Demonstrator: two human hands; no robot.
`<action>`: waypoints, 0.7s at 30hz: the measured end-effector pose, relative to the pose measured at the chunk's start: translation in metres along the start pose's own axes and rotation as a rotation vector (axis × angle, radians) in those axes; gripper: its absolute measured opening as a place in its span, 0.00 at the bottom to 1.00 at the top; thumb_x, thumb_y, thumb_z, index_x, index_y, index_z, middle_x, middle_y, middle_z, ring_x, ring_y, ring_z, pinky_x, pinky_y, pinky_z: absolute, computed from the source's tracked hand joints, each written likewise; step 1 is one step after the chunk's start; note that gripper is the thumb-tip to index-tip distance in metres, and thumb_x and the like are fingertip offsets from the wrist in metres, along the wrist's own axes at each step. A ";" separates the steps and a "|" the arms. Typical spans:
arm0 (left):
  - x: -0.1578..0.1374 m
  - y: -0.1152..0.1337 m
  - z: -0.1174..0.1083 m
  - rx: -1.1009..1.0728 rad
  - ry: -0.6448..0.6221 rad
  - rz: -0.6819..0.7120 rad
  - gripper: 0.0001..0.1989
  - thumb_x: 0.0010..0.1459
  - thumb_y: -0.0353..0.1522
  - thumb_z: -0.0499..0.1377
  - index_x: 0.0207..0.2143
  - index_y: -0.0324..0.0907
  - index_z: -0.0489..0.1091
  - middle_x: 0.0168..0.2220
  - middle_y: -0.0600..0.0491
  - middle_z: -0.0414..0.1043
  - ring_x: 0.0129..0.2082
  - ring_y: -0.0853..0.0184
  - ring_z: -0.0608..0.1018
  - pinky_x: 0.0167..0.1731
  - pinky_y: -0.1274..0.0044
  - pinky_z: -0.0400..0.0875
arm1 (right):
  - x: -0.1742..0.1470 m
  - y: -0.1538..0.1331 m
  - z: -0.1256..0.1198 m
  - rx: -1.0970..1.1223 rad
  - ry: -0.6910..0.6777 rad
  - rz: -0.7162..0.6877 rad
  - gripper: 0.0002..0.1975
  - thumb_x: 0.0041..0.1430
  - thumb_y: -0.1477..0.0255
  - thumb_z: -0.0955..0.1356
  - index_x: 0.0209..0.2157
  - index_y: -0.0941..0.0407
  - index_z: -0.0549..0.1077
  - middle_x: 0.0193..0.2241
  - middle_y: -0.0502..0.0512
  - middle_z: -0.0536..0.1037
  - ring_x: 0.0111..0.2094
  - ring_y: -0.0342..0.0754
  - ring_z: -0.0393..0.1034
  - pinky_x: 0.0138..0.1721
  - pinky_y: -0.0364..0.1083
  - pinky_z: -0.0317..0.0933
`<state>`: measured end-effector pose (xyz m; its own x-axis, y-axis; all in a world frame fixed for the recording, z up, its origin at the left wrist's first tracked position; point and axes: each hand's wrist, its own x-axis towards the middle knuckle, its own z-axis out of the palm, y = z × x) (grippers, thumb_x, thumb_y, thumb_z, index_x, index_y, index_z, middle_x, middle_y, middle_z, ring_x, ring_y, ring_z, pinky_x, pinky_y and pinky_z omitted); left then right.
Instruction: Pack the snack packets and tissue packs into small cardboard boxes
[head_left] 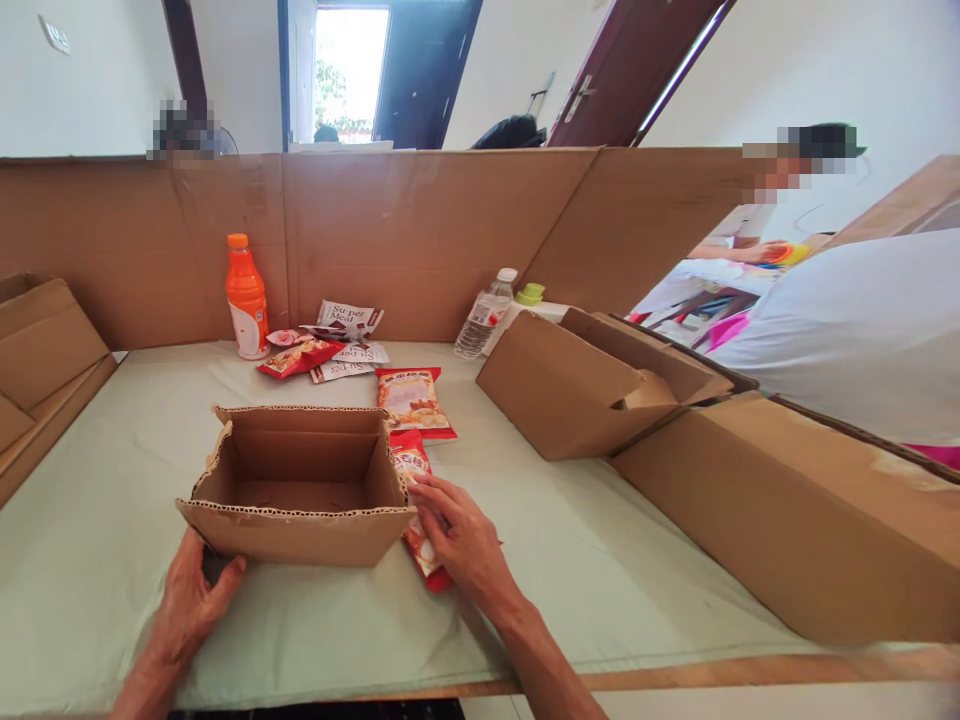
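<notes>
An open cardboard box [300, 538] with ragged upper edges and a bare inside sits between my hands. At its lower left corner is my left hand [187, 590], with the thumb along the front and the other fingers partly hidden behind the side wall. My right hand [461, 535] presses its bent fingers against the box's right edge, over a red snack packet [411, 455] that it partly covers. Just behind lies another red and white snack packet [414, 400], flat on the cloth.
Farther back stand an orange bottle [246, 300] and a clear bottle [484, 315], with a red packet [304, 357] and printed sachets [349, 320] between them. Cardboard boxes flank the right [577, 390] and left [52, 350]. A cardboard wall [420, 220] closes the back; a person sits beyond, right.
</notes>
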<state>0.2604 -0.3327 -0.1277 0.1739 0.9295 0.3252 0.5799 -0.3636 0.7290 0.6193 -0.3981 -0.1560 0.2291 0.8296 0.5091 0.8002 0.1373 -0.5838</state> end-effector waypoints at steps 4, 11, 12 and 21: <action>0.000 0.003 -0.002 -0.005 -0.011 0.003 0.21 0.55 0.45 0.59 0.44 0.40 0.70 0.39 0.45 0.78 0.40 0.52 0.81 0.40 0.64 0.78 | 0.003 0.005 0.001 0.037 0.019 0.032 0.15 0.64 0.71 0.63 0.44 0.52 0.81 0.48 0.59 0.82 0.50 0.54 0.76 0.50 0.57 0.72; 0.000 0.005 0.001 -0.023 0.006 0.009 0.18 0.53 0.44 0.60 0.41 0.42 0.70 0.39 0.47 0.78 0.41 0.53 0.80 0.41 0.64 0.77 | 0.004 -0.005 -0.002 0.059 -0.004 0.026 0.13 0.60 0.75 0.63 0.37 0.52 0.80 0.41 0.58 0.82 0.43 0.54 0.77 0.45 0.54 0.72; 0.000 0.005 0.002 -0.024 0.007 0.008 0.18 0.53 0.44 0.60 0.41 0.42 0.70 0.39 0.47 0.78 0.41 0.53 0.80 0.41 0.64 0.77 | 0.006 -0.008 -0.003 0.070 -0.012 0.019 0.13 0.60 0.76 0.63 0.36 0.52 0.79 0.39 0.57 0.82 0.42 0.54 0.77 0.44 0.52 0.72; -0.002 0.004 -0.002 -0.060 -0.004 -0.051 0.18 0.53 0.45 0.60 0.40 0.42 0.72 0.37 0.47 0.79 0.37 0.55 0.80 0.34 0.69 0.77 | 0.012 -0.015 -0.027 0.172 0.058 0.048 0.11 0.64 0.70 0.63 0.31 0.52 0.76 0.34 0.55 0.82 0.36 0.50 0.78 0.38 0.48 0.72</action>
<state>0.2611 -0.3358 -0.1244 0.1489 0.9472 0.2841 0.5397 -0.3186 0.7792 0.6248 -0.4047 -0.1241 0.3001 0.8056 0.5108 0.6825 0.1928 -0.7050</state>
